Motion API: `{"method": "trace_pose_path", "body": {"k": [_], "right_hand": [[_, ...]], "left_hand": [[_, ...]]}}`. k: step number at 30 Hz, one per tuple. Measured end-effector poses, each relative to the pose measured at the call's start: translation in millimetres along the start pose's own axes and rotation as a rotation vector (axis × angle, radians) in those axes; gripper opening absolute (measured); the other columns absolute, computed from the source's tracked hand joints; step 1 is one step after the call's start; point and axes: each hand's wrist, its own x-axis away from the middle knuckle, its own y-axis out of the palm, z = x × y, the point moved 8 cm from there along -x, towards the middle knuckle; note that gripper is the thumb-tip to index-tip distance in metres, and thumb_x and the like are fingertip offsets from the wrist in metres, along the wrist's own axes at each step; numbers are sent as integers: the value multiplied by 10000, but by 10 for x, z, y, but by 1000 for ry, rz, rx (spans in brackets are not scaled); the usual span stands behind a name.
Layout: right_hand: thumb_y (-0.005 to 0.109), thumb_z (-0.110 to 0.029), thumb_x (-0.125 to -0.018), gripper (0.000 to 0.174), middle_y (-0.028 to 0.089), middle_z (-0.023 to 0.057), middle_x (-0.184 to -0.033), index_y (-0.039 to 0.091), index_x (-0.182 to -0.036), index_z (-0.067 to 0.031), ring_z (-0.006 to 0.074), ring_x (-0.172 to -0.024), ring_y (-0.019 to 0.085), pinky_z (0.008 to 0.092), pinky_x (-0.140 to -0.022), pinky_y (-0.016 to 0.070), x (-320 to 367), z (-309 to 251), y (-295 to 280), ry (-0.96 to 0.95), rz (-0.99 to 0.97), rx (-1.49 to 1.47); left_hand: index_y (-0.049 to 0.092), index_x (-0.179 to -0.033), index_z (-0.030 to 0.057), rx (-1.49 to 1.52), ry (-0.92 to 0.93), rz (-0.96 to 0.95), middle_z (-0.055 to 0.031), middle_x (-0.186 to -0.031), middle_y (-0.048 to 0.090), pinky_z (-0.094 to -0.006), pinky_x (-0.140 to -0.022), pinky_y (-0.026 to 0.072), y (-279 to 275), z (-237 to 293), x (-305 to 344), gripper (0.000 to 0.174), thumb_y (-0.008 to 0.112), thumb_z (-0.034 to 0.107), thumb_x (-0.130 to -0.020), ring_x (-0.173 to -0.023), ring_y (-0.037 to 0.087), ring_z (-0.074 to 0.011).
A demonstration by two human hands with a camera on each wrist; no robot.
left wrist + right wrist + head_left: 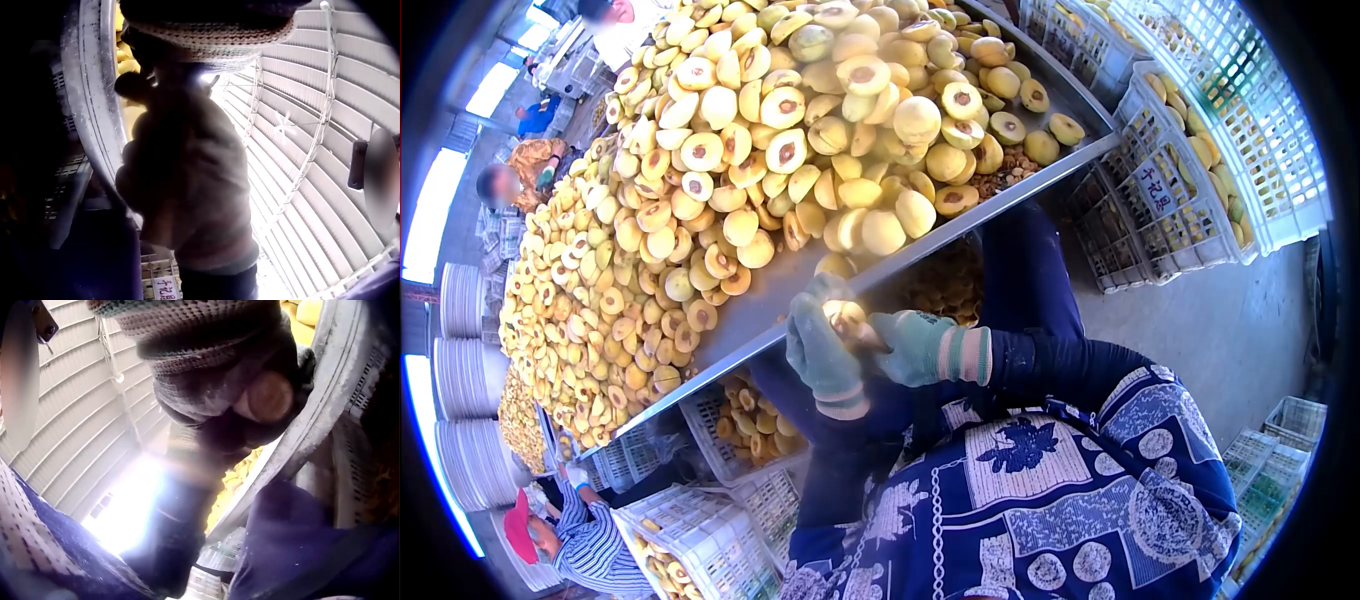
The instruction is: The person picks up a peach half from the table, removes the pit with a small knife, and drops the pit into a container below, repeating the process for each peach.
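Observation:
Both hands, in pale green knitted gloves, meet over the lap at the metal table's edge (960,228). The left hand (825,350) grips a yellow peach piece (843,316), brightly lit from above. Close against it, the right hand (925,348) has its fingers curled, with the thumb side toward the peach. In the right wrist view, a stubby brownish thing with a round end (270,397) sticks out of the right hand's grip, like a tool handle; its other end is hidden. The left wrist view shows the gloved left hand (194,169) in shadow.
A big heap of halved yellow peaches (730,150) covers much of the table. White plastic crates (1170,190) of peaches stand at the right, others (700,530) at lower left. Below the edge lies a pile of brownish pieces (945,285). Other people work along the table.

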Motion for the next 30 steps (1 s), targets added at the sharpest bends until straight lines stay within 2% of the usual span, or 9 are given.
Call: {"method": "trace_pose_path", "body": {"k": [7, 10, 11, 14, 22, 25, 27, 28, 30], "right_hand": [[577, -319, -860, 283, 639, 182, -895, 565, -991, -68, 367, -840, 616, 409, -748, 476, 33, 68, -54, 68, -108, 48], [555, -301, -872, 268, 637, 172, -892, 557, -1034, -88, 359, -839, 612, 410, -748, 476, -138, 371, 281, -3, -8, -121], [548, -296, -875, 265, 637, 168, -891, 555, -1048, -95, 357, -839, 611, 411, -748, 476, -184, 417, 349, -29, 23, -178], [518, -295, -890, 252, 626, 163, -882, 557, -1051, -105, 347, -838, 601, 400, -759, 469, -101, 330, 290, -28, 33, -170], [463, -392, -912, 309, 611, 93, -846, 587, -982, -117, 273, -794, 575, 341, -859, 407, -41, 289, 269, 106, -203, -177], [514, -365, -896, 262, 578, 49, -762, 585, -954, -120, 204, -699, 559, 321, -715, 472, -105, 386, 449, 35, -264, -198], [556, -292, -880, 180, 534, 33, -698, 579, -926, -119, 153, -585, 532, 275, -508, 466, 261, 12, 187, 441, -443, -642], [559, -215, -877, 134, 514, 13, -626, 573, -914, -86, 80, -452, 463, 218, -358, 381, 285, -67, 184, 420, -411, -797], [551, -220, -884, 166, 492, -7, -588, 568, -908, -57, 60, -417, 436, 203, -349, 375, 261, 19, 365, 397, -583, -1045]], "left_hand": [[554, -1117, -36, -205, -348, -101, -191, -1049, 597, -382, -821, 499, -22, -222, -31, 473, 487, 396, -934, -914, 598, -288], [471, -1236, -49, 565, -434, -152, -204, -1153, 561, -403, -878, 471, -56, -471, -37, 536, 458, 399, -941, -1023, 568, -331], [471, -1236, -49, 563, -431, -151, -204, -1153, 561, -403, -878, 471, -38, -434, -3, 536, 458, 399, -941, -1023, 568, -331], [507, -1204, -37, 25, -262, -22, -190, -1082, 600, -381, -825, 498, -47, -247, 120, 507, 474, 390, -933, -952, 603, -313], [546, -1139, -54, -322, -141, -63, -189, -1033, 618, -344, -735, 527, -18, -171, 101, 502, 520, 393, -910, -871, 629, -285], [550, -1142, -49, -64, -289, 28, -181, -1011, 622, -336, -730, 527, -10, -215, 112, 501, 522, 394, -909, -870, 628, -270], [544, -1155, -49, -132, -236, 20, -169, -1011, 622, -335, -737, 529, 21, -159, 112, 511, 518, 400, -911, -876, 627, -256], [544, -1155, -49, -134, -238, 19, -169, -1011, 622, -335, -737, 529, 31, -162, 94, 511, 518, 400, -911, -876, 627, -256], [534, -1175, -43, -126, -128, -30, -157, -1030, 619, -333, -739, 533, 86, -83, 72, 521, 516, 406, -912, -887, 625, -248]]}}
